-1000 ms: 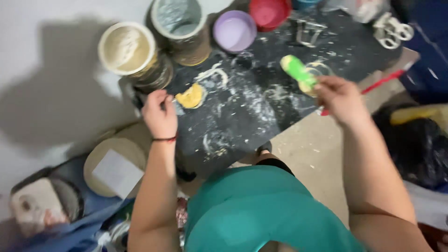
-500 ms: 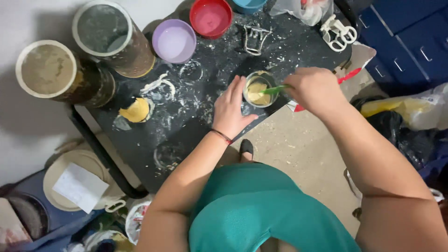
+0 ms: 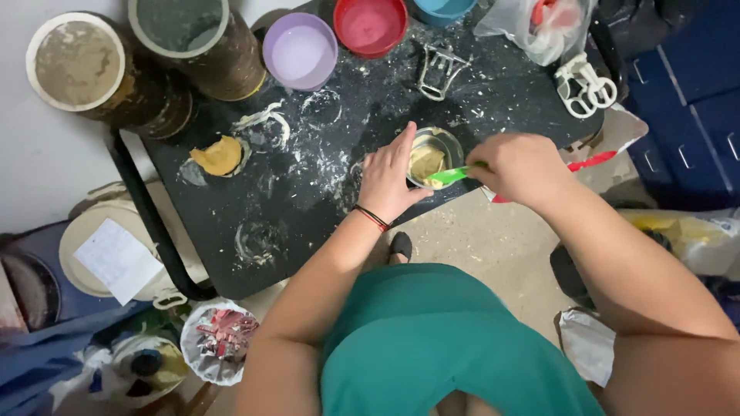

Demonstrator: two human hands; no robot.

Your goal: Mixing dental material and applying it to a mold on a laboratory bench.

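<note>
Small round cup (image 3: 434, 156) of pale yellow paste near the front edge of the black, powder-smeared table (image 3: 308, 208). Green spatula (image 3: 451, 176) dipping in over the cup's rim, blade on the paste. Right hand (image 3: 523, 168) curled tight around the spatula's handle. Left hand (image 3: 391, 179) flat against the cup's left side, fingers loosely spread, thumb below the cup, steadying it; dark band at the wrist. Further left, a yellow dough lump (image 3: 218, 155) lying on the table. Along the back, lilac bowl (image 3: 300, 51), red bowl (image 3: 371, 23), two big dusty cans (image 3: 181, 35) with round tops. Clear plastic bag (image 3: 543, 27) at the back right, something red inside, hard to make out. White paper slip (image 3: 117, 260) on a round cream lid, low left, off the table.
</note>
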